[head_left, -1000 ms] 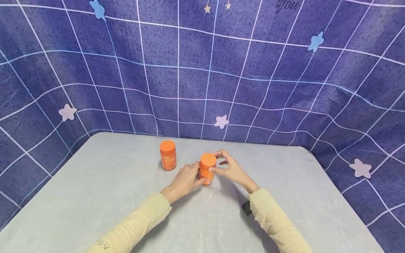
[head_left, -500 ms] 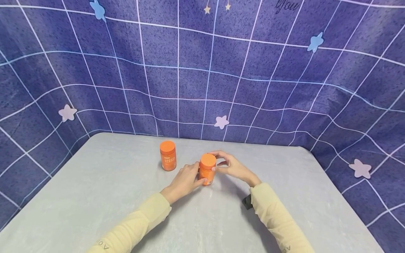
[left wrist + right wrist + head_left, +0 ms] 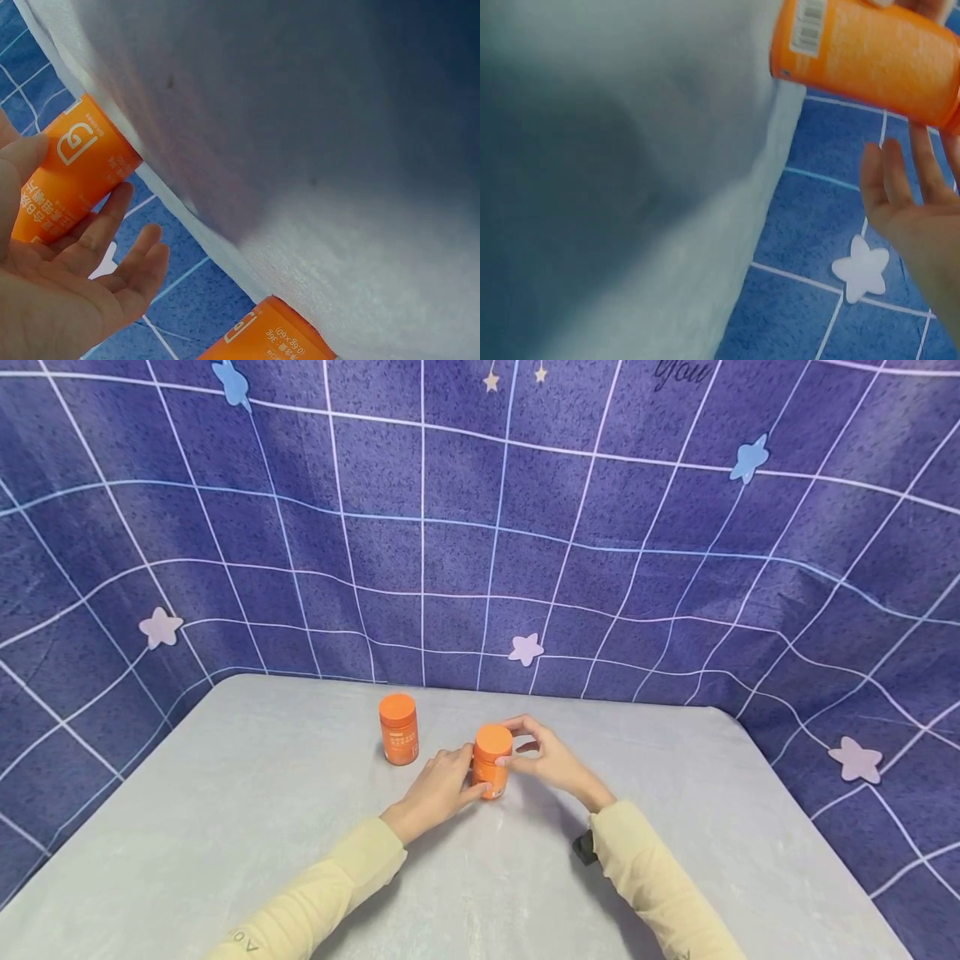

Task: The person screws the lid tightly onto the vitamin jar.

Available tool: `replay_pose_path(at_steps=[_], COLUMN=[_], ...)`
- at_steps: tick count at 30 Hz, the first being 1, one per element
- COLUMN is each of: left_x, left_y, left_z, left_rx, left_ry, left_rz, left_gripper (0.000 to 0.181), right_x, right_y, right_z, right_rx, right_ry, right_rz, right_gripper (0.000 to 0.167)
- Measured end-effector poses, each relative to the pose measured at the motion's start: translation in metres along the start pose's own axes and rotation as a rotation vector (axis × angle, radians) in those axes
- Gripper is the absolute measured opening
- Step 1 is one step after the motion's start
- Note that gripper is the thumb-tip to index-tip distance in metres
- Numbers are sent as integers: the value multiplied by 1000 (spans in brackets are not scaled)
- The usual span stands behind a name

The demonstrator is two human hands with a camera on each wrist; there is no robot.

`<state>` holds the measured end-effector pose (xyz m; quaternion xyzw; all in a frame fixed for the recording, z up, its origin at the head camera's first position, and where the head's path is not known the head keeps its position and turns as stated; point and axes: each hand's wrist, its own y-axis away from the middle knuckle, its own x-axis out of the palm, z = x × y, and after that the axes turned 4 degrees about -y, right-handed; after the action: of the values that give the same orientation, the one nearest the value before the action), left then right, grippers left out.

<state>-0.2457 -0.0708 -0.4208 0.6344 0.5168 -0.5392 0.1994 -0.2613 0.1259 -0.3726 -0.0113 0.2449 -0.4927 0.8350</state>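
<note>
An orange plastic bottle (image 3: pixel 491 776) with an orange lid (image 3: pixel 494 741) stands upright near the middle of the table. My left hand (image 3: pixel 438 787) grips its body from the left, the thumb across the front. At the lid, my right hand (image 3: pixel 551 764) pinches from the right, thumb in front and fingers behind. Seen from the left wrist, the bottle (image 3: pixel 75 169) carries white print and lies between thumb and fingers of the left hand (image 3: pixel 82 289). A barcode shows on the bottle (image 3: pixel 870 60) in the right wrist view, where the right hand (image 3: pixel 922 225) reaches the lid end.
A second orange lidded bottle (image 3: pixel 399 731) stands upright to the left, beyond the left hand. The grey-covered table (image 3: pixel 247 777) ends at a blue gridded cloth (image 3: pixel 450 560) with stars. A small black device (image 3: pixel 585 847) sits at the right sleeve (image 3: pixel 652 877).
The right thumb drew back to the right along the lid, then came forward onto its front again, the right wrist turning with it. The left hand and both bottles stayed in place.
</note>
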Motion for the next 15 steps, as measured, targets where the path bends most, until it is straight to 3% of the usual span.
replay_pose_path(at_steps=[7,15], left_x=[1,0], left_y=[-1,0], left_z=[0,0], left_rx=[-6,-7], left_ry=[-1,3], left_rz=[9,5], left_gripper=[46,46], right_x=[10,10], right_y=[2,2], right_z=[-1,0], right_rx=[9,11], right_ry=[5,20], right_rz=[-91,-99], right_gripper=[43,44])
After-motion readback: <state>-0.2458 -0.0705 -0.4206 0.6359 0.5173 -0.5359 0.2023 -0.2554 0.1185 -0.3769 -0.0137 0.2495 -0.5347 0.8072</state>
